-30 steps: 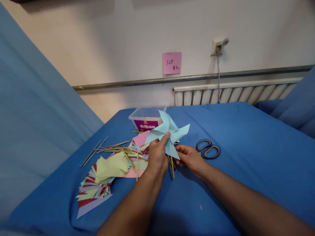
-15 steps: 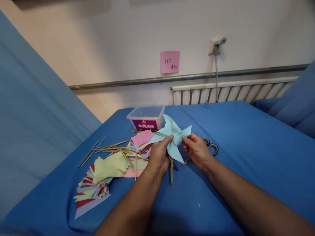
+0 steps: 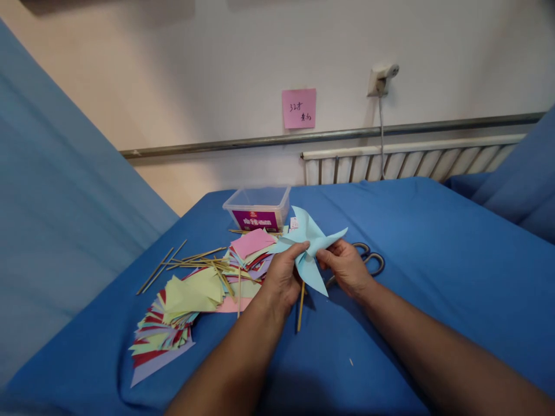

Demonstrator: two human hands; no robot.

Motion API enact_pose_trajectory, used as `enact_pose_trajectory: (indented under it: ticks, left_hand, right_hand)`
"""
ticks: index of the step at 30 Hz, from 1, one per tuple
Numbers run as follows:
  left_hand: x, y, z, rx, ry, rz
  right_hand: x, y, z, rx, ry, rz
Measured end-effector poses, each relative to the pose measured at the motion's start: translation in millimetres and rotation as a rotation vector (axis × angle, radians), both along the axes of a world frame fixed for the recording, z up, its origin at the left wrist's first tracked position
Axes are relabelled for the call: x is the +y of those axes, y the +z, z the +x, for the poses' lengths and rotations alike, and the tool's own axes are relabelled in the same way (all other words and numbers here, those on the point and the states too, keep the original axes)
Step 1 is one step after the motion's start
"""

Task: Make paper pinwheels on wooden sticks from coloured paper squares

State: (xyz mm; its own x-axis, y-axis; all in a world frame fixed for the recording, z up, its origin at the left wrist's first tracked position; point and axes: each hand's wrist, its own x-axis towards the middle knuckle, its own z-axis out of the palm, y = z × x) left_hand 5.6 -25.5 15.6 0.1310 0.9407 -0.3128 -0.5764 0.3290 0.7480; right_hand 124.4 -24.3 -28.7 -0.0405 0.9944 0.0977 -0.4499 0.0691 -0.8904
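A light blue paper pinwheel (image 3: 313,276) with curled pointed blades is held up over the table between both hands. My left hand (image 3: 284,277) pinches it, the thumb pressed near its centre and the other fingers hidden behind the paper. With thumb and fingers, my right hand (image 3: 344,267) grips a blade on the right side. A thin wooden stick (image 3: 300,309) extends down below the pinwheel; its upper end is hidden. Dark-handled scissors (image 3: 373,263) lie behind my right hand, their blades partly covered.
Left of my hands, yellow paper sheets (image 3: 191,300) and a fanned stack of coloured paper (image 3: 162,341) lie on the blue cloth (image 3: 411,231). Loose wooden sticks (image 3: 197,263) are scattered there. Behind stands a clear plastic box (image 3: 256,199) with a purple label. A radiator (image 3: 416,162) lines the wall.
The pinwheel has shifted slightly right and down and turned a little. My right thumb has moved closer to its centre. The stick below now slants more.
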Motion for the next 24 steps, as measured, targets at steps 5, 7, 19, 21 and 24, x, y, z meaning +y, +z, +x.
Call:
enact_pose_trajectory:
  ticks: [5, 7, 19, 21, 24]
  left_hand:
    - [-1, 0.0, 1, 0.003, -0.002, 0.006]
    - [-1, 1.1, 0, 0.010, 0.017, 0.009]
    - [0, -0.3, 0, 0.064, -0.029, 0.055]
    - [0, -1.6, -1, 0.070, -0.047, 0.055]
    - [0, -1.9, -1, 0.078, -0.053, 0.054]
  right_hand:
    - [2, 0.0, 1, 0.034, -0.005, -0.013]
    - [2, 1.6, 2, 0.055, 0.003, -0.015]
    - [2, 6.8, 9, 0.138, 0.021, -0.059]
    - [1, 9.0, 10, 0.158, 0.015, -0.052]
    - [1, 11.8, 12, 0.179, -0.024, -0.035]
